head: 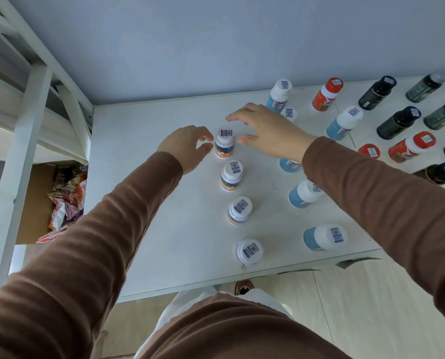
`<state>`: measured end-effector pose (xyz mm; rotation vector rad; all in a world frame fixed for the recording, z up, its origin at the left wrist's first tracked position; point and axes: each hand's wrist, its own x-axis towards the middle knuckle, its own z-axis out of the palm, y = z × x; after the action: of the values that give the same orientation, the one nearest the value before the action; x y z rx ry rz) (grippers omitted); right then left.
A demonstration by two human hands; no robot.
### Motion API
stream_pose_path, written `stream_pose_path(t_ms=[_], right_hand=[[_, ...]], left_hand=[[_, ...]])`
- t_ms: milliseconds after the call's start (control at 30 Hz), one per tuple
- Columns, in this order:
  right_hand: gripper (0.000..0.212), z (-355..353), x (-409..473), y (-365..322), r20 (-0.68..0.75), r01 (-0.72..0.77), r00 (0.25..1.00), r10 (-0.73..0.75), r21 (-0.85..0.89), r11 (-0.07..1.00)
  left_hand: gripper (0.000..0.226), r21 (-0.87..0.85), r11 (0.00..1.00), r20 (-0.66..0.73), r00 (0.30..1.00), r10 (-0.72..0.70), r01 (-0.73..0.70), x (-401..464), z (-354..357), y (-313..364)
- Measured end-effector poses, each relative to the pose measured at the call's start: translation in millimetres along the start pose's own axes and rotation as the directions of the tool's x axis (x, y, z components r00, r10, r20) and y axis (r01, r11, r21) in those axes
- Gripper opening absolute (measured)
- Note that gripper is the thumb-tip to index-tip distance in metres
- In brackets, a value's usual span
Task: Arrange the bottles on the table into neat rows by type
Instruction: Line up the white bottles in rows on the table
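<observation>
Lighting: soft, even daylight, cool in tone; your view is bright throughout. Shadows: faint and diffuse beneath the small white-capped plastic bottles (224,143) on the white laminate surface (148,203). Glare: none strong; a mild sheen on the dark glossy bottles (377,93) at far right. Blur: your hands, slight motion softness at the fingertips. Distortion: wide-angle bending of the white metal frame (26,125) at left; edges soft.

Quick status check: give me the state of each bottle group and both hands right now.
orange-label bottles: four upright, in one row
farthest orange-label bottle: upright, between both hands
blue bottles: upright, loosely lined up
red bottles: upright, scattered
dark bottles: upright, grouped at right
left hand: fingers curled beside the bottle, contact unclear
right hand: open, above table
</observation>
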<state>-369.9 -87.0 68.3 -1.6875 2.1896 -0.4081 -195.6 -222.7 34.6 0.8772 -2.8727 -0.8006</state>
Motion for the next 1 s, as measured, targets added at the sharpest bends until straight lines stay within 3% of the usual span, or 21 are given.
stream_pose_path(t_ms=[233, 533, 800, 1000], right_hand=[[0.036, -18, -74, 12, -0.091, 0.019, 0.996, -0.021, -0.020, 1.000], [0.031, -36, -190, 49, -0.145, 0.168, 0.975, -0.166, 0.002, 0.986], [0.028, -20, -276, 68, -0.125, 0.186, 0.975, -0.181, 0.028, 0.982], [0.022, 20, -320, 73, -0.197, 0.049, 0.979, -0.046, 0.006, 0.999]], left_hand=[[0.026, 0.075, 0.996, -0.130, 0.990, 0.061, -0.051, -36, -3, 49], [0.027, 0.089, 0.996, -0.276, 0.960, 0.038, -0.014, -117, 37, 162], [0.027, 0.079, 0.997, -0.244, 0.970, 0.007, 0.013, -184, 91, 205], [0.027, 0.077, 0.996, -0.188, 0.982, -0.028, 0.043, -212, 135, 195]])
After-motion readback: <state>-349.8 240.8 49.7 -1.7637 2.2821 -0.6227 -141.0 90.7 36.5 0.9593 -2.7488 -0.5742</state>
